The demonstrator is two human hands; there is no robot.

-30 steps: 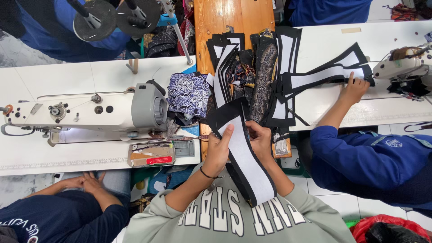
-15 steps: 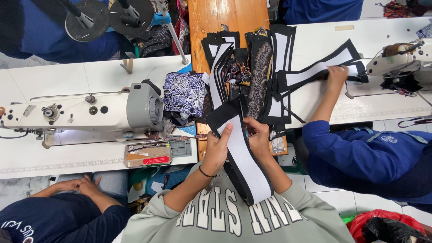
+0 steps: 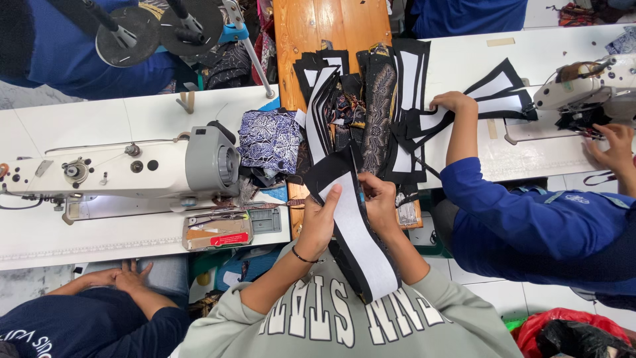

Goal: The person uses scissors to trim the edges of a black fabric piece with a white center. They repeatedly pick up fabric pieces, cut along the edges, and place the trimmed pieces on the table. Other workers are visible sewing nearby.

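While the white worktables [image 3: 132, 119] are carrying the largest equipment, a cream sewing machine [image 3: 126, 169] is lying along the left table and a second machine [image 3: 583, 89] is sitting at the far right. Between the tables, a wooden board [image 3: 331, 30] is holding a heap of black and white fabric pieces [image 3: 371, 106], with a blue patterned cloth [image 3: 270, 140] lying just beside the heap. A co-worker's sleeve [image 3: 530, 225] in blue is reaching across the right table, and that person's hand [image 3: 452, 103] is pressing on a cut piece.

Compared with the earlier views, the long black and white strip [image 3: 354, 232] is now sitting slightly lower and nearer the person's chest, with both hands keeping their hold. The left hand [image 3: 320, 222] is lying flat-fingered along the strip's white face, thumb tucked behind its edge. The right hand [image 3: 381, 205] is curling its fingers over the strip's upper end, pinching it closed. This is suggesting handling and alignment are continuing.
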